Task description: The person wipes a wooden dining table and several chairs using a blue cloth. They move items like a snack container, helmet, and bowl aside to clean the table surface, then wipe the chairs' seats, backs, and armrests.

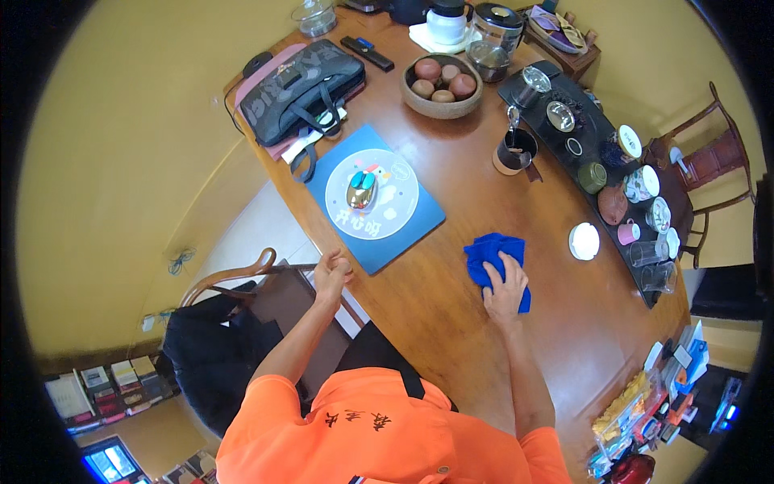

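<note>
Where right fingers [509,265] rest, blue cloth [485,251] seems bunched.

Left hand [330,277] loosely half-curled, right hand [505,290] palm-down, fingers [509,263] spread, both bare forearms [526,363] outstretched.

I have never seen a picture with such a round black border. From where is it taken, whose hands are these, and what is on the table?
This is a view from a wide fisheye camera worn on a person's head, looking down; such a lens bends straight edges. No machine is here: the bare hands belong to the wearer, in an orange shirt. The right hand rests on a blue cloth upon the wooden table. The left hand, near the table's edge, seems to hold nothing. Farther off are a blue mat, a dark bag, a bowl of round things and a dark tray with cups.
</note>
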{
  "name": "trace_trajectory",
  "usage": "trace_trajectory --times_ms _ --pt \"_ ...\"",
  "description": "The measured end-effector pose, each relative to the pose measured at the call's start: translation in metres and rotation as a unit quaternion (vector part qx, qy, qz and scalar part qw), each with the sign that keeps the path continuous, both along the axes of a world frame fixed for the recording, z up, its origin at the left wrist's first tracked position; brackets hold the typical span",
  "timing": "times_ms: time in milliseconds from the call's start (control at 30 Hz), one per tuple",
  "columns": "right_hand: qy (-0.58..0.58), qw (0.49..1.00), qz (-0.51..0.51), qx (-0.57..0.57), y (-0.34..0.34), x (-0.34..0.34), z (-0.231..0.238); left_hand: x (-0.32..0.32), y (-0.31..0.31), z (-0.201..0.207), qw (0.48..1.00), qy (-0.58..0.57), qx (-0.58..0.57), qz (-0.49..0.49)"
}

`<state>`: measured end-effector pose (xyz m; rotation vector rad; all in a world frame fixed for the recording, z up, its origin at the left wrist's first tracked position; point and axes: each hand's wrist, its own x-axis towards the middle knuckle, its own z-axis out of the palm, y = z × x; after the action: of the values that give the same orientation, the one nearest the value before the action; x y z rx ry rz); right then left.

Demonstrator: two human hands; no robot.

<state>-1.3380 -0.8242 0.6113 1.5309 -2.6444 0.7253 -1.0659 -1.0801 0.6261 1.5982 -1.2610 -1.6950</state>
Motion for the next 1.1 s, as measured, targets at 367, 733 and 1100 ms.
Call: trace_trajectory --times_ms 367,733,1100 --pt "-0.049 0.992 -0.027 -0.113 -0.174 -0.057 0.035 -0.13 -0.164 0.039 0.967 0.111 -0.173 -0.151" --pt "0.004 1.0 -0.012 0.0 -0.249 -0.059 0.004 -0.33 -0.272 0.015 0.951 0.143 0.133 -0.238" --pt "0.01 0.986 -0.165 -0.008 -0.304 -0.091 -0.008 -0.29 -0.318 0.04 0.944 0.15 0.188 -0.224"
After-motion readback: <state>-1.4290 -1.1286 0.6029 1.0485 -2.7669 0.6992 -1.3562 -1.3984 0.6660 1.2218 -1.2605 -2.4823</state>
